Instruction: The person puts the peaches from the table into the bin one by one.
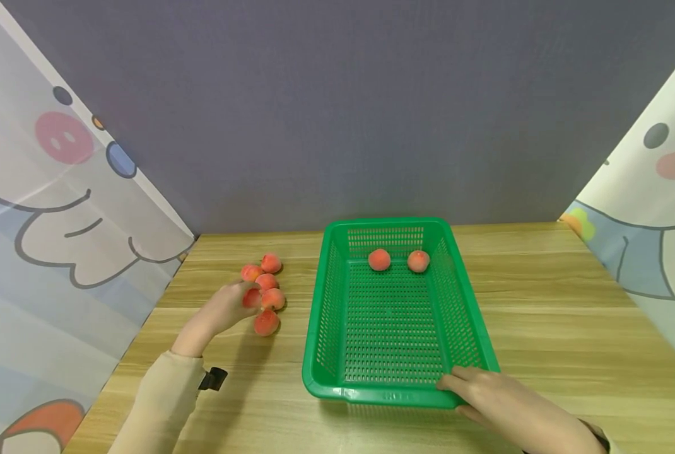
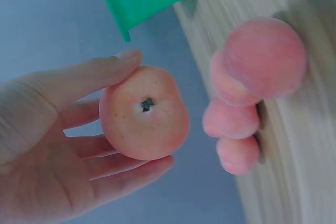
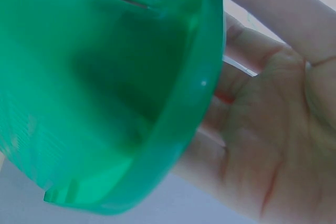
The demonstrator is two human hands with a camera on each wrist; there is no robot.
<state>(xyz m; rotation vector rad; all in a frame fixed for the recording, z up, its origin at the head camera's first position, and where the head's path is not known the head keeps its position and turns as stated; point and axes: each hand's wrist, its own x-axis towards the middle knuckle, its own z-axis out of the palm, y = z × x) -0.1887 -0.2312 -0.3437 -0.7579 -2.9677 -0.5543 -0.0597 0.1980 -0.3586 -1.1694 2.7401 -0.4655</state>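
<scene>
While the right hand (image 1: 487,391) grips the basket (image 1: 320,302), the left hand (image 1: 224,309) pinches a peach (image 2: 144,113).

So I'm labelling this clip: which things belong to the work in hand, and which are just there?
In the work:
- left hand, gripping one peach
- loose peaches on the table
- green basket, two peaches inside
- right hand, holding the basket's near rim

Just there:
- wooden table
- cartoon curtains
- grey wall
</scene>
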